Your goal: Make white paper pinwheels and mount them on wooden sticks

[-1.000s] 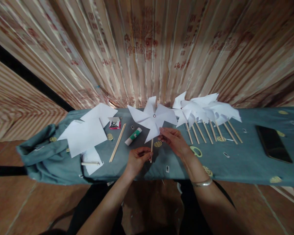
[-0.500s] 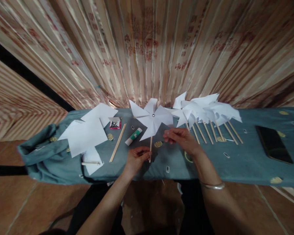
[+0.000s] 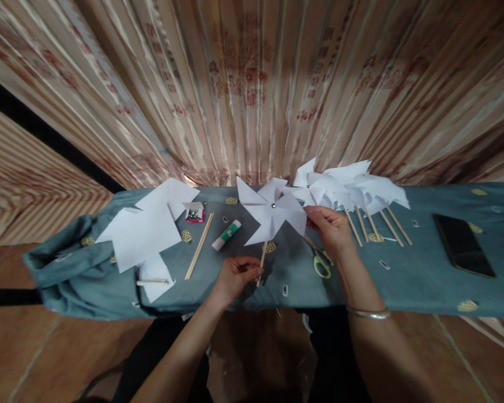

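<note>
One wht pointy pinwheel (image 3: pixel 278 215): L fingers (image 3: pixel 251 273) pinch stick (image 3: pixel 264 254), R fingers (image 3: pixel 318 217) bunched at blade (image 3: pixel 295 217), grip unclr.

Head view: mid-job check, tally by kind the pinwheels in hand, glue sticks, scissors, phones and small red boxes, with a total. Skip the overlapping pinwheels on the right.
Pinwheel in the left hand: 1
Glue stick: 1
Scissors: 1
Phone: 1
Red box: 1
Total: 5
</note>
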Motion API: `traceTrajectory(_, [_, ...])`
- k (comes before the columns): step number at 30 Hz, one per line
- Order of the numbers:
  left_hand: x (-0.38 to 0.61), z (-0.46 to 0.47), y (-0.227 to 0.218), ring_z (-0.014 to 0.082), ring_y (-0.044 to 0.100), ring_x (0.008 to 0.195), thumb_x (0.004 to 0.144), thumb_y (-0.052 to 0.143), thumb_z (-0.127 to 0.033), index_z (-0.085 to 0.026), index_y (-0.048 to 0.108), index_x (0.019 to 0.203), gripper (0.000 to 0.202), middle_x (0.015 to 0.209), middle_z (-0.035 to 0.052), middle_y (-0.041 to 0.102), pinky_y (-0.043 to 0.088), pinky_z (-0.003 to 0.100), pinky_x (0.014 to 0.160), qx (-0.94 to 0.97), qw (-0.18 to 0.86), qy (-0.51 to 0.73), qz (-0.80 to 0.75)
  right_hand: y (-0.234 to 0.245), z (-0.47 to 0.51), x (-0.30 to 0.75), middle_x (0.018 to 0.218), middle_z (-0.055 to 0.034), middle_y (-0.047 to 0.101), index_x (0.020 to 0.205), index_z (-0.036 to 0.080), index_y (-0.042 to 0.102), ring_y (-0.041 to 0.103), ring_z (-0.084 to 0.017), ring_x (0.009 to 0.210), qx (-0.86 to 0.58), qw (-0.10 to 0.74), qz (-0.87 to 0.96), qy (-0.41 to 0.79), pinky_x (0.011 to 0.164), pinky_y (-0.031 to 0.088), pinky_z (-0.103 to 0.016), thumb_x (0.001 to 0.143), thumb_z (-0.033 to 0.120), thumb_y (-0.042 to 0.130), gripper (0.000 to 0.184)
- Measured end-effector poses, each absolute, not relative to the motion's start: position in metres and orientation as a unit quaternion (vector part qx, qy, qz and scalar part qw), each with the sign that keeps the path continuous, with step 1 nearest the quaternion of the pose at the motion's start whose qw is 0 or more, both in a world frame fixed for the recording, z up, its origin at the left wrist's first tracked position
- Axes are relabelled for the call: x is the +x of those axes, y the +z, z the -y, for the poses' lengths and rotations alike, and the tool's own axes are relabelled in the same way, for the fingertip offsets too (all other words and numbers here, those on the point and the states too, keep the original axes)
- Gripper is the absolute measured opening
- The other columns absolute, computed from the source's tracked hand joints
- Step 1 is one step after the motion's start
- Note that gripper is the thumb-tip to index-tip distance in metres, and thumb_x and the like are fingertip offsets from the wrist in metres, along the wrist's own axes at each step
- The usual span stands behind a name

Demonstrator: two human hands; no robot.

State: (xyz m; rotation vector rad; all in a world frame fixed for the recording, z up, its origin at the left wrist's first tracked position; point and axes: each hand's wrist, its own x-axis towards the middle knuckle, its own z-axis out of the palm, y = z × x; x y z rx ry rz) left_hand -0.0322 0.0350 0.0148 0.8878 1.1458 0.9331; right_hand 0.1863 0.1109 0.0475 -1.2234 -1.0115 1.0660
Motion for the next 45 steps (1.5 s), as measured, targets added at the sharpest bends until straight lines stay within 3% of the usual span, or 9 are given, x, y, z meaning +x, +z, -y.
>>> traceTrajectory(9, [-0.032,-0.035,0.012,0.0088,0.048,0.046,0.051,0.081,-0.033,-0.013,0.071,0.065,0.027,0.047,-0.0013,0.057,0.037,0.023,0.05,0.393,0.642,0.411,-0.515,0.051,-0.108,0.183,0.054,0.001,0.059,0.06,0.022,0.068,0.048,-0.013,0.052,-0.48,0.589,0.407,0.506,0.05,0.039,-0.028,0.06,0.059,0.078,0.038])
traceTrajectory(19, [-0.033,-0.036,0.015,0.0084,0.047,0.046,0.051,0.081,-0.033,-0.013,0.071,0.065,0.026,0.047,-0.001,0.057,0.036,0.022,0.05,0.395,0.639,0.414,-0.515,0.051,-0.108,0.177,0.052,0.0028,0.06,0.059,0.021,0.069,0.046,-0.01,0.048,-0.495,0.578,0.38,0.525,0.046,0.038,-0.026,0.045,0.05,0.087,0.037])
traceTrajectory(45, [-0.031,-0.037,0.019,0.0104,0.051,0.047,0.051,0.079,-0.032,-0.013,0.07,0.065,0.025,0.051,-0.0004,0.06,0.04,0.024,0.051,0.374,0.609,0.45,-0.535,0.048,-0.091,0.143,0.049,0.0029,0.054,0.054,0.019,0.065,0.043,-0.01,0.05,-0.462,0.468,0.524,0.542,0.05,0.034,-0.024,0.07,0.054,0.072,0.039])
